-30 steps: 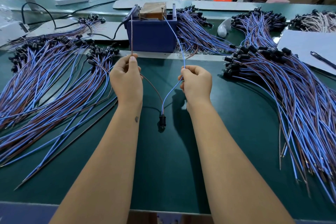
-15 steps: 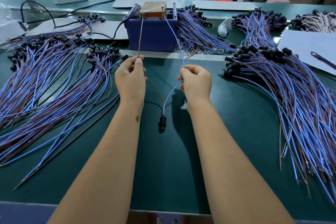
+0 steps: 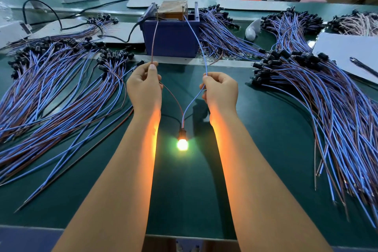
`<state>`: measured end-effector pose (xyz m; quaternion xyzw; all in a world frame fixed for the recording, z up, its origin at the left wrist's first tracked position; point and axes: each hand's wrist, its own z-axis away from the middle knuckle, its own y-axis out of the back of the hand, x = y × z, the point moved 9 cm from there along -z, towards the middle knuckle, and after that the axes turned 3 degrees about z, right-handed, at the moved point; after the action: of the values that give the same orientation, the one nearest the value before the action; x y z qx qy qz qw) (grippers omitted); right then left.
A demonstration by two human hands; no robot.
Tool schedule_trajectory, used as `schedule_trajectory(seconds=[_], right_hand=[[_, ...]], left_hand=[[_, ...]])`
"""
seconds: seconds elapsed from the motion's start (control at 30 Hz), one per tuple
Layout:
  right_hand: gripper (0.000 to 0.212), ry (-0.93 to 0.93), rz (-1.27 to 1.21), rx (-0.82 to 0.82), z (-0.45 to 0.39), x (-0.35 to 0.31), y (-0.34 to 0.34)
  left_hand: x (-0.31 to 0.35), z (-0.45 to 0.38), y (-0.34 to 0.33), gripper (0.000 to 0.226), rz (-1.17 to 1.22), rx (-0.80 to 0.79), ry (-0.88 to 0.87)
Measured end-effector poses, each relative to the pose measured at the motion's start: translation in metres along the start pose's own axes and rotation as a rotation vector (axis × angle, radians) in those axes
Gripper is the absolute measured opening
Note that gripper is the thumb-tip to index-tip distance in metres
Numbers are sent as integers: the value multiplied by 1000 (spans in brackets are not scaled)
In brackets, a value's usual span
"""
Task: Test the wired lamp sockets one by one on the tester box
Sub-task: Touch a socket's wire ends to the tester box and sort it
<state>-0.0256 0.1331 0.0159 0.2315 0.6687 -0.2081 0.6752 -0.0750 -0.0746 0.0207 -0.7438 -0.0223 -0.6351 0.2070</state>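
Brown lead (image 3: 153,41) is running from the left hand (image 3: 144,86) up to the left post on the tester box (image 3: 171,36); thumb and fingers are pinching it tight. Right hand (image 3: 221,89) is pinching the blue lead (image 3: 197,43) the same way, and its far end is reaching the right post. Both leads are dropping into one black socket (image 3: 182,134), hanging between the forearms just above the green mat (image 3: 266,149) — its bulb (image 3: 182,145) is glowing bright, throwing orange light on both inner arms. Wired sockets are lying in a heap on the left (image 3: 51,88) and another on the right (image 3: 327,98). White sheet (image 3: 347,51) far right with a pen (image 3: 363,66) on it — no readable labels or writing anywhere.
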Motion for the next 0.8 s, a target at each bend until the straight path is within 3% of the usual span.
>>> schedule_trajectory(seconds=[0.3,0.43,0.6,0.8], right_hand=[[16,62,70,13,3,-7,1],[13,216,218,-52,12,-20,-13],[9,283,299,-163,17,-22,-30],[10,348,328,-229,25,-28,-36]], left_hand=[[-1,1,2,19,-24,-3,17],[-3,5,-9,19,-102,-119,19],[-6,12,-28,19,-130,-270,46],[-8,16,-34,15,-78,-317,100]])
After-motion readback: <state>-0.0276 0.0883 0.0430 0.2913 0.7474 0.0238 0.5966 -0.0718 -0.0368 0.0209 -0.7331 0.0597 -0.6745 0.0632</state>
